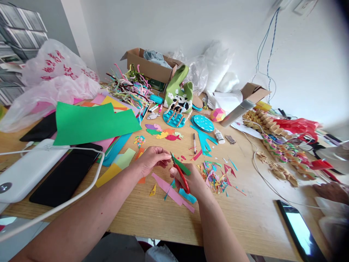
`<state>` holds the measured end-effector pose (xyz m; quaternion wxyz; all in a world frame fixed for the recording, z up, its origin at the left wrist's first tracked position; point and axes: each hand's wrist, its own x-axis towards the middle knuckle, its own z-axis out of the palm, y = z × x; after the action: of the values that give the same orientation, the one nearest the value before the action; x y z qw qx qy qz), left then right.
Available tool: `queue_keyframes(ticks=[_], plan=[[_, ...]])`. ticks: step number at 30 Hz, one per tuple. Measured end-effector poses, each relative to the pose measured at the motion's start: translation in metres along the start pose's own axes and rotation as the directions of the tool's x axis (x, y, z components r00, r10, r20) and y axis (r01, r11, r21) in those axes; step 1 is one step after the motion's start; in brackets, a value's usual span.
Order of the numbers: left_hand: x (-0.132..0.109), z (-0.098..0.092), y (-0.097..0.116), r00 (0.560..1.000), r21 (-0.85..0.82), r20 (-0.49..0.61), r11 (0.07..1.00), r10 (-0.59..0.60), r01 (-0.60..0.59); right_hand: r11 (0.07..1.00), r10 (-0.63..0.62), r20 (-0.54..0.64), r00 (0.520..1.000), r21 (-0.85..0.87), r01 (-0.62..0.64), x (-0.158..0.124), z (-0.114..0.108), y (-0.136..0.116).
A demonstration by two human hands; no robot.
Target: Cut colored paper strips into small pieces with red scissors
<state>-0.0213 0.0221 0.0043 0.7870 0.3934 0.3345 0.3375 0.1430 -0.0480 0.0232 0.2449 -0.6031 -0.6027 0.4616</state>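
My right hand (195, 182) is closed around red-handled scissors (182, 176), their blades pointing up and left. A green paper strip (183, 166) lies along the blades, against my right hand. Beside the scissor tips, my left hand (154, 160) has its fingers pinched together; what they hold, if anything, is too small to make out. Beneath the hands lie a pink paper strip (166, 189) and a blue paper piece (187, 195). Colourful paper fish (163, 134) rest beyond them. To the right is a heap of paper scraps (215, 177).
A large green sheet (92, 122) covers coloured papers at left, near a black phone (65, 178) and white power bank (29, 174). Pipe cleaners (128, 85) and a green panda bag (178, 94) stand behind. Another person's hand (332, 191) rests at far right, near a lit phone (298, 229).
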Motion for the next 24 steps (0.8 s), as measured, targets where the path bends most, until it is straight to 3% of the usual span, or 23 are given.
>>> queue_keyframes(ticks=[24], plan=[[0.0001, -0.0008, 0.0004, 1.0, 0.015, -0.018, 1.0, 0.005, -0.004, 1.0, -0.004, 0.01, 1.0, 0.001, 0.004, -0.0004, 0.0001, -0.0028]])
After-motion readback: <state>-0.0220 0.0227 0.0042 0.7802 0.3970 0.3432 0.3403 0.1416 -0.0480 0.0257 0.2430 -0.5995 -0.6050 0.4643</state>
